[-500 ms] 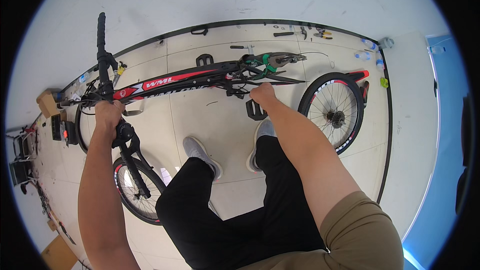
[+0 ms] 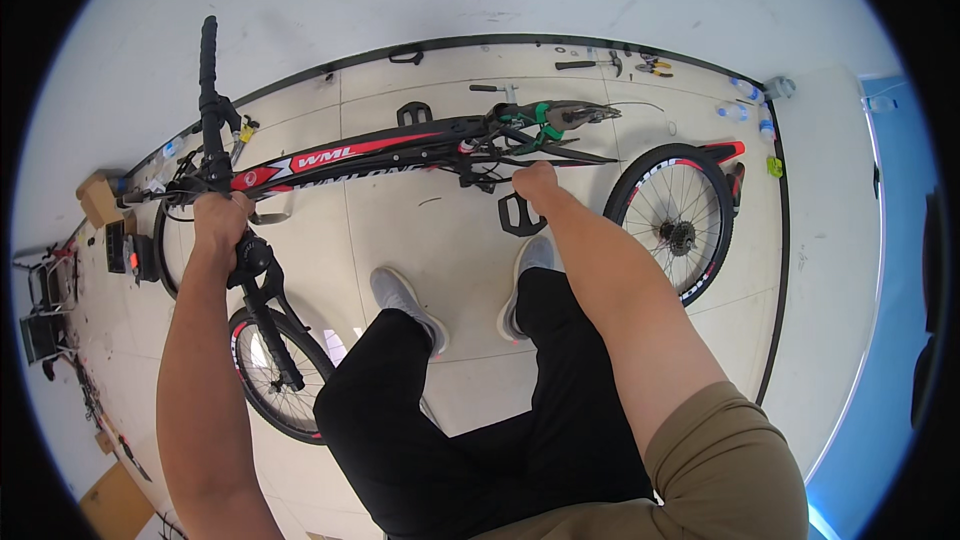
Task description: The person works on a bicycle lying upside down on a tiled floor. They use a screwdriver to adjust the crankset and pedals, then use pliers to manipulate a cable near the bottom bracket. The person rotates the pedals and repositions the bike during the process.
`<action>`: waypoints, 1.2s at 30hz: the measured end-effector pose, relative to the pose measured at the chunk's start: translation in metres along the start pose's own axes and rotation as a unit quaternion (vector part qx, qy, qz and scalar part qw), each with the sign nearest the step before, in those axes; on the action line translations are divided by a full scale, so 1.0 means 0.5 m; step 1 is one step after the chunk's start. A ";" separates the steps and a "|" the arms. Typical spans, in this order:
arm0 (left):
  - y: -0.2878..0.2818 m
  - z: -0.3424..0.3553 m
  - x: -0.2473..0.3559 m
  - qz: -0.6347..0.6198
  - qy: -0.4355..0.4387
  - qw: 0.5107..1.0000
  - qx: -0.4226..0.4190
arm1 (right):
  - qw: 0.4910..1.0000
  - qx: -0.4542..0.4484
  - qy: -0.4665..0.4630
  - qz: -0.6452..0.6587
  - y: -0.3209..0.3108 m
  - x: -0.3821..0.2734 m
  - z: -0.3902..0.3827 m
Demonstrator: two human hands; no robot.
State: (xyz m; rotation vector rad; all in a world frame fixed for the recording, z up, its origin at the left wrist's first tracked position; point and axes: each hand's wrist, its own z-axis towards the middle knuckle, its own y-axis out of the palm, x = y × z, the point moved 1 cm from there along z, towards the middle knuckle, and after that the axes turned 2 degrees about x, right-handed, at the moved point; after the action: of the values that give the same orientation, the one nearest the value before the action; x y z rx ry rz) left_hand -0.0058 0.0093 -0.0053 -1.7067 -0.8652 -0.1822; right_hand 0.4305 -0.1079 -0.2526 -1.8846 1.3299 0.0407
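Note:
A black and red bicycle frame stretches across in front of me above the tiled floor. My left hand is closed round the near side of the handlebar, just above the fork. My right hand is a fist at the frame's rear end, beside a pedal; the fingers' undersides are hidden, so the exact tube cannot be told. Beyond that hand is a dark saddle with green parts beside it. A rear wheel with a sprocket cassette is right of the frame.
A front wheel is near my left leg. Along the far wall lie a hammer, pliers and plastic bottles. A cardboard box is at the left. My shoes are planted between the wheels.
The whole view has shifted slightly, so most things sit a little further right. Both hands keep their places on the bicycle.

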 end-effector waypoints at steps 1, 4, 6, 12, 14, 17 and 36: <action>-0.005 -0.004 0.000 0.004 -0.002 1.000 0.004 | 0.996 0.016 0.049 0.068 0.006 -0.011 -0.007; -0.005 -0.001 -0.001 0.001 0.000 1.000 0.003 | 0.996 0.021 0.069 0.061 0.000 -0.008 -0.004; -0.004 0.000 -0.001 -0.003 0.002 1.000 0.000 | 0.999 0.017 0.050 0.010 -0.005 -0.002 0.000; 0.001 -0.003 0.001 -0.017 0.001 1.000 -0.006 | 0.996 0.037 0.078 0.023 0.000 -0.005 -0.002; -0.019 -0.009 -0.003 0.000 -0.002 1.000 0.009 | 0.995 0.003 0.085 0.044 0.008 -0.041 -0.023; 0.005 -0.006 0.011 -0.004 0.012 1.000 -0.002 | 0.992 0.056 0.085 0.074 0.001 -0.005 -0.001; -0.008 -0.011 0.005 0.007 -0.009 1.000 -0.012 | 0.980 0.007 0.078 0.183 -0.016 -0.014 -0.037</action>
State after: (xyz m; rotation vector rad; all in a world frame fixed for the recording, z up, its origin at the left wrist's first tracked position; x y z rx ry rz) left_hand -0.0045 0.0059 0.0009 -1.7378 -0.8683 -0.1680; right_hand 0.4262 -0.1134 -0.2324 -1.6354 1.7678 0.0729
